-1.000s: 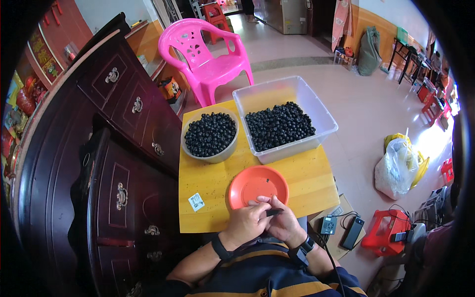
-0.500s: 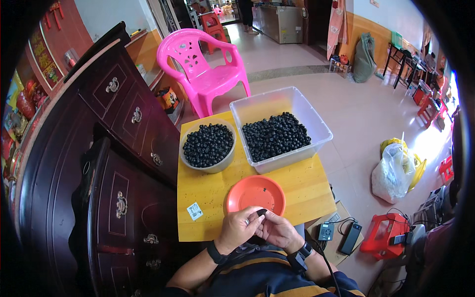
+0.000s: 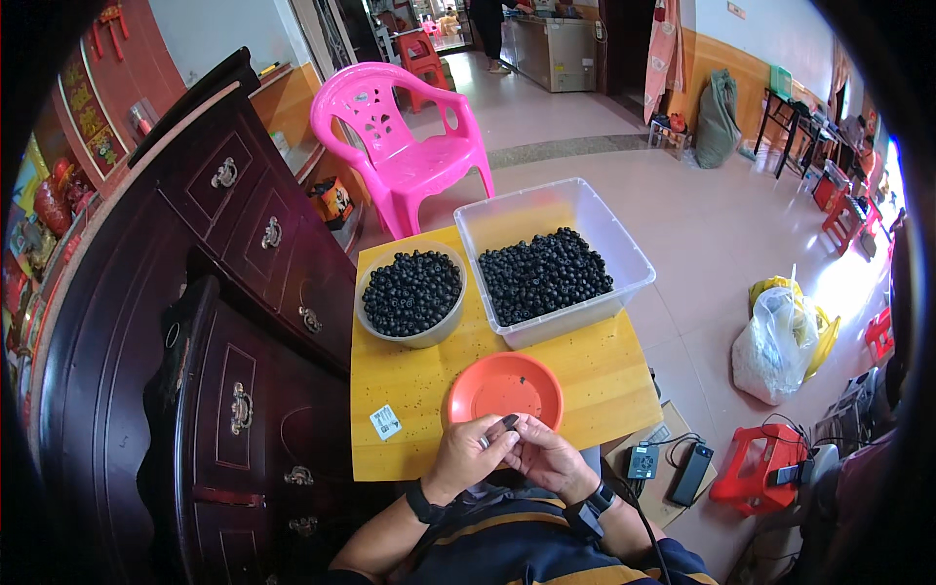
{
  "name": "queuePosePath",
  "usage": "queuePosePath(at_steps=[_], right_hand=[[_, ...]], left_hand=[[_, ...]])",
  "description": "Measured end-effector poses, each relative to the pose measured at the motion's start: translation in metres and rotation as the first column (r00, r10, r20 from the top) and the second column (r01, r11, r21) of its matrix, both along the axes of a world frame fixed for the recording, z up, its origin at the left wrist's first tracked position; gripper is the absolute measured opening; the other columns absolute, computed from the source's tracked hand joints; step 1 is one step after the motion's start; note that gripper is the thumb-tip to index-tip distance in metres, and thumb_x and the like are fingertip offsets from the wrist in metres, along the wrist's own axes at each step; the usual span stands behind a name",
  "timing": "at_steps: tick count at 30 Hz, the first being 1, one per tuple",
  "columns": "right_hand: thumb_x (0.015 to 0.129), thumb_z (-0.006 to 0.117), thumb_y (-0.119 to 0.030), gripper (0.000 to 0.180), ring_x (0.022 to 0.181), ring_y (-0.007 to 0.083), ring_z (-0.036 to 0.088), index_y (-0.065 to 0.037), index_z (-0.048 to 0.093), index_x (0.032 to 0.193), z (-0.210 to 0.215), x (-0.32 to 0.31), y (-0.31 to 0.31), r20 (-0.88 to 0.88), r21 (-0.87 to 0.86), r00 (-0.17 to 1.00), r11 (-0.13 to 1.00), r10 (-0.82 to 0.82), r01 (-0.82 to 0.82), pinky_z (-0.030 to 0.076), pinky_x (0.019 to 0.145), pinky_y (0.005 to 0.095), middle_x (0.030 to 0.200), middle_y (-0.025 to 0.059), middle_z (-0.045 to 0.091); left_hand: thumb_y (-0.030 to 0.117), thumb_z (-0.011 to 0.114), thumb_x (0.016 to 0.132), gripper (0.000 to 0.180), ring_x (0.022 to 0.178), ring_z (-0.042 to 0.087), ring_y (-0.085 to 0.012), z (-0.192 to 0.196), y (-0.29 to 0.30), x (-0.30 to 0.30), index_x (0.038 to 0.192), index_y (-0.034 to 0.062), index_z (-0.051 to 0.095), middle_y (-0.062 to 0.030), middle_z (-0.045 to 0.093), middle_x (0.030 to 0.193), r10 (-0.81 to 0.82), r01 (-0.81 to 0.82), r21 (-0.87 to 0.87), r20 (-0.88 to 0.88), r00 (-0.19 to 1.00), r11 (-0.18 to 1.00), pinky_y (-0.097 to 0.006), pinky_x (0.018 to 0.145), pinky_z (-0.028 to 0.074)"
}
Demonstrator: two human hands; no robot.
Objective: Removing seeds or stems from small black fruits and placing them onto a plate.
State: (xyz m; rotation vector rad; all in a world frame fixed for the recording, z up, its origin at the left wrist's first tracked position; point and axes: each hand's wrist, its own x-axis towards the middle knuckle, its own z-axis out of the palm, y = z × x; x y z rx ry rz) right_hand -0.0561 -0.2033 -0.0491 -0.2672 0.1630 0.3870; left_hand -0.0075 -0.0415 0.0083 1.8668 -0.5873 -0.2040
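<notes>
My left hand (image 3: 470, 456), with a ring on one finger, and my right hand (image 3: 552, 458) meet at the table's near edge. Their fingers are closed in a pinch, tip to tip. A small black piece (image 3: 509, 422) shows at the joined fingertips; its exact kind is too small to tell. Just beyond the hands lies an orange-red plastic dish (image 3: 492, 383) with a few tiny dark specks in it. Farther back, a round tub (image 3: 417, 337) on the left and a clear rectangular bin (image 3: 585, 310) on the right hold many small, shiny, round black pieces (image 3: 541, 278).
The yellow table (image 3: 390, 450) carries dark crumbs and a white label (image 3: 385, 422). A dark wooden cabinet (image 3: 258, 322) stands close on the left, a pink chair (image 3: 429, 166) behind the table. To the right are a red stool (image 3: 756, 473), a power bank (image 3: 690, 473) with cables and plastic bags (image 3: 775, 341).
My joined hands stay almost in place, with the fingertips shifting slightly and the black piece moving a little left. The whole view has tilted slightly. In the background a person's arm now reaches over the counter.
</notes>
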Motion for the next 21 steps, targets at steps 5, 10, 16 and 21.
queuePosePath(at_steps=[5, 10, 16, 21], right_hand=[[0.103, 0.056, -0.019, 0.014, 0.098, 0.0140, 0.067, -0.009, 0.060, 0.112, -0.003, 0.001, 0.000, 0.012, -0.008, 1.000, 1.000, -0.006, 0.006, 0.057, 0.089, 0.0309, 0.105, 0.0030, 0.066], [0.102, 0.057, -0.022, 0.011, 0.093, 0.0135, 0.068, -0.012, 0.060, 0.105, -0.009, 0.000, 0.000, 0.014, -0.010, 1.000, 1.000, -0.009, 0.009, 0.058, 0.084, 0.0293, 0.098, 0.0012, 0.067], [0.102, 0.058, -0.023, 0.010, 0.088, 0.0127, 0.069, -0.014, 0.060, 0.100, 0.000, 0.000, 0.003, -0.032, -0.081, 0.998, 0.996, -0.050, 0.047, 0.056, 0.077, 0.0268, 0.093, -0.0004, 0.068], [0.102, 0.059, -0.024, 0.010, 0.083, 0.0120, 0.068, -0.014, 0.059, 0.098, -0.013, 0.000, 0.005, -0.077, -0.056, 0.993, 0.995, -0.092, 0.087, 0.054, 0.070, 0.0254, 0.092, 0.0001, 0.069]], left_hand=[[0.009, 0.071, 0.090, 0.011, 0.060, 0.053, -0.0062, 0.006, -0.002, 0.000, 0.097, 0.0007, 0.069, -0.0014, 0.058, 0.064, 0.025, -0.025, -0.005, 0.021, 0.999, 1.000, -0.026, 0.057, 0.047], [0.010, 0.072, 0.090, 0.013, 0.066, 0.063, -0.0081, 0.007, -0.005, -0.001, 0.099, 0.0019, 0.070, -0.0069, 0.066, 0.069, 0.035, -0.034, -0.033, 0.025, 0.999, 0.999, -0.026, 0.060, 0.050], [0.005, 0.075, 0.081, 0.021, 0.067, 0.071, -0.0242, -0.003, -0.006, 0.000, 0.101, 0.0067, 0.070, -0.0098, 0.070, 0.076, 0.050, -0.086, 0.055, 0.475, 0.879, 0.995, -0.031, 0.058, 0.054], [0.005, 0.076, 0.078, 0.020, 0.070, 0.071, -0.0278, 0.003, -0.007, -0.003, 0.096, 0.0090, 0.070, -0.0097, 0.071, 0.079, -0.043, -0.119, 0.251, 0.558, 0.829, 0.961, -0.035, 0.058, 0.055]])
